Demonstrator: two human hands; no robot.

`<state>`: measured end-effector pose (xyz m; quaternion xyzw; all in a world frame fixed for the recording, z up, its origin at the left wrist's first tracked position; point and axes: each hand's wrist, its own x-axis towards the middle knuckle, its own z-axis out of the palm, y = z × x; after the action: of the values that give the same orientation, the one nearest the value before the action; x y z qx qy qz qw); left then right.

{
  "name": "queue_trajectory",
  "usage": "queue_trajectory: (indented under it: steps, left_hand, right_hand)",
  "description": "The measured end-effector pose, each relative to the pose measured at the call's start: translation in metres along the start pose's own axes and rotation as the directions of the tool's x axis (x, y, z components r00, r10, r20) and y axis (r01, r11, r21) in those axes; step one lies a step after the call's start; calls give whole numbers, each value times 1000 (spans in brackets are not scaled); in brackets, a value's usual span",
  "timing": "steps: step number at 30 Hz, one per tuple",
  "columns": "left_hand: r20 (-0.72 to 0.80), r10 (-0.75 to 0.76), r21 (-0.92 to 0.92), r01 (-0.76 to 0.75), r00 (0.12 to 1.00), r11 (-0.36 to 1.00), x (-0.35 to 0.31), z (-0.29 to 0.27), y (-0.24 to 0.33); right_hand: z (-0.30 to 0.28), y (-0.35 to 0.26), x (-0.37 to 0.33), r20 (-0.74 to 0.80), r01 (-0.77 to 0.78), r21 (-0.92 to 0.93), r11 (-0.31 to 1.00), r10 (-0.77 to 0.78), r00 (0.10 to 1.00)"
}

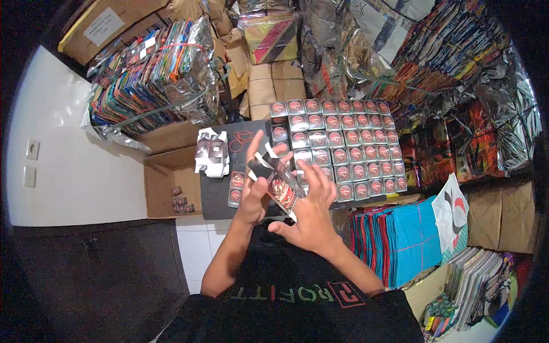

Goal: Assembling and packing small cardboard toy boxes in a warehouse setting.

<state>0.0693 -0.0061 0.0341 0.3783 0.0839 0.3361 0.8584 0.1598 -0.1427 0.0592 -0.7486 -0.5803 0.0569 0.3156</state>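
Note:
Between my two hands is a small cardboard box [282,193], black with a red and gold printed panel and white inner edges. It is tilted, with flaps standing out at its upper end. My left hand [253,201] grips its left side, thumb in front and fingers stretched up behind. My right hand [314,214] is around the right side, fingers bent over it and thumb low near the bottom corner. Just beyond, on the dark table [217,197], lies a stack of flattened white and black cartons [212,152], with red rubber bands [241,139] beside it.
Rows of small clear-topped boxes with red round labels [366,151] cover the table's right part. An open brown carton [163,188] with a few small items stands left. Wrapped bundles [154,74] are piled behind. Folded blue and red cloths [409,240] sit at the right.

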Motion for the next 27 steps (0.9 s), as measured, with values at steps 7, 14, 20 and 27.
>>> queue_trajectory:
  steps: [7, 14, 20, 27]
  left_hand:
    - [19, -4, -15, 4, 1000, 1000, -2, 2, -6]
    - [21, -118, 160, 113, 993, 981, -6, 1, -7]
    - [-10, -24, 14, 25, 1000, 1000, -8, 4, -13]
    - [-88, 118, 179, -101, 989, 979, -4, 9, 4]
  right_hand:
    - [-3, -6, 0, 51, -1, -26, 1000, 3, 999]
    - [-4, -7, 0, 25, -3, -27, 1000, 4, 1000]
    - [-6, -8, -2, 33, -8, -5, 1000, 8, 999]
    - [0, 1, -7, 37, -46, 6, 999, 46, 998]
